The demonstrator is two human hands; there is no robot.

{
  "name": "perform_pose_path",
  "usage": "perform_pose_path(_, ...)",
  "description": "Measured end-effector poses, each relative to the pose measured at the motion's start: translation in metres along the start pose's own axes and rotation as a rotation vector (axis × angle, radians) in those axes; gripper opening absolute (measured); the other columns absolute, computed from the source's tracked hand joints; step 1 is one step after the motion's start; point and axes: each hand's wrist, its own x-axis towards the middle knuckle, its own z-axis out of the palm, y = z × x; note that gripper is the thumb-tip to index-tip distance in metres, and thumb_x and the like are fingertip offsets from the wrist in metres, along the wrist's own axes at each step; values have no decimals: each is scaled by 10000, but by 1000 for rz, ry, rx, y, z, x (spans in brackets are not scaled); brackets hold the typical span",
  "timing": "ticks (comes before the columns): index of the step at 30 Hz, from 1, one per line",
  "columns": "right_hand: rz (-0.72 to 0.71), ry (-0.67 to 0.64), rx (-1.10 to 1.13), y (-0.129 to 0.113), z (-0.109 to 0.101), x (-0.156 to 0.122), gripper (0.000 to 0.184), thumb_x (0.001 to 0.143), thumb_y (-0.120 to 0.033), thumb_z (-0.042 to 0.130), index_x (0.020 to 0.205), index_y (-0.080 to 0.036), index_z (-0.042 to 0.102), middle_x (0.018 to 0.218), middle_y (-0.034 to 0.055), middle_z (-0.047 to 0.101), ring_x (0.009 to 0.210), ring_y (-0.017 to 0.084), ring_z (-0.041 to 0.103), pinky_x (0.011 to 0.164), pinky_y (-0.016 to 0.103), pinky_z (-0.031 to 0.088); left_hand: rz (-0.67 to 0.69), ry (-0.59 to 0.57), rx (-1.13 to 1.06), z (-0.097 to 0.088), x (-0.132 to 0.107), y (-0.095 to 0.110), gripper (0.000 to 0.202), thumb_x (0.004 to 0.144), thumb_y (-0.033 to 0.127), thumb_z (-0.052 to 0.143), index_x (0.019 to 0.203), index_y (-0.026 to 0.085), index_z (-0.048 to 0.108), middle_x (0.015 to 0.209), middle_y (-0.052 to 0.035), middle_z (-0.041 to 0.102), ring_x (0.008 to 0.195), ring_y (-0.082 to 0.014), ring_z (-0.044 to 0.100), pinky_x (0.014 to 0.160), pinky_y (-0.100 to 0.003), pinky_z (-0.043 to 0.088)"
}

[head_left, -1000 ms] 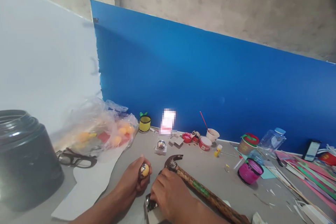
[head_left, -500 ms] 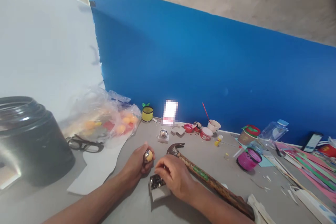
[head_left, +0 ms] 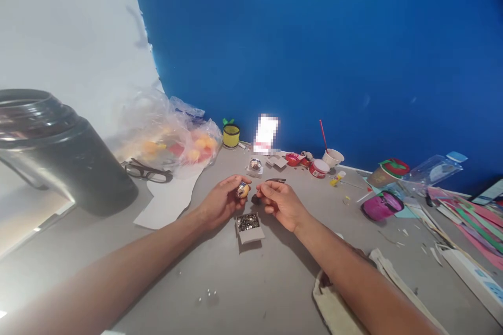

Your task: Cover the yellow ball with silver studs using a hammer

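My left hand [head_left: 222, 201] is closed round a small ball [head_left: 242, 190]; part of it is pale orange and part is covered with shiny silver studs. Just right of it, the thumb and fingertips of my right hand [head_left: 283, 202] are pinched together; whatever they hold is too small to make out. Below and between both hands stands an open cardboard box [head_left: 251, 234] full of small shiny metal tacks [head_left: 247, 222]. Behind my right hand, a hammer's dark head [head_left: 276, 180] shows in part, its handle mostly hidden by my forearm.
Farther back sits another silver-studded ball [head_left: 255, 165] on a small clear base. A large dark jar [head_left: 90, 162], glasses [head_left: 147, 170] and white paper [head_left: 167, 196] lie left. Purple container [head_left: 382, 206], paper strips [head_left: 471, 220] and power strip [head_left: 471, 275] are right. Loose tacks [head_left: 209, 293] lie in front.
My right hand has lifted from the tack box and moved up beside the ball, fingertips pinched. My left hand still holds the ball. The view has tilted down, showing more of the near tabletop.
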Motion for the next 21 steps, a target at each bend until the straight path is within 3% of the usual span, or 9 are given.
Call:
perform_pose_path(3, -5, -34, 5, 0, -1, 0, 396, 510, -356, 960, 779, -161, 745, 714, 42, 693, 548, 68, 410, 461, 192, 237, 2, -16, -3, 1, -2, 1, 223, 897, 342, 664, 987, 138, 662, 715, -12, 558, 599, -117, 539, 542, -213, 436)
perform_pose_path(9, -34, -103, -4, 5, -4, 1, 333, 574, -363, 933, 789, -183, 752, 733, 37, 710, 568, 79, 431, 471, 196, 259, -1, -16, 36, 3, -2, -1, 289, 856, 377, 720, 957, 111, 672, 758, -33, 582, 609, -114, 515, 544, -217, 409)
perform_pose_path(13, -29, -100, -32, 6, -3, 1, 337, 566, -376, 934, 758, -177, 742, 717, 31, 697, 584, 88, 469, 468, 199, 257, 66, -22, 240, 7, -5, -2, 363, 857, 495, 693, 868, 135, 649, 701, -5, 550, 547, -96, 433, 509, -220, 340)
perform_pose_path(16, -4, -114, -50, 6, -1, 1, 353, 548, -378, 945, 750, -171, 743, 706, 27, 691, 622, 104, 530, 478, 197, 271, 129, -16, 411, 10, -9, -3, 432, 876, 577, 628, 894, 146, 639, 710, -6, 562, 558, -111, 443, 527, -242, 355)
perform_pose_path(21, 21, -114, -59, 9, -1, 1, 382, 525, -385, 963, 754, -173, 742, 697, 27, 698, 648, 120, 585, 478, 193, 278, 136, -21, 514, 13, -13, -2, 460, 922, 607, 521, 953, 158, 614, 656, 23, 526, 556, -118, 419, 547, -254, 345)
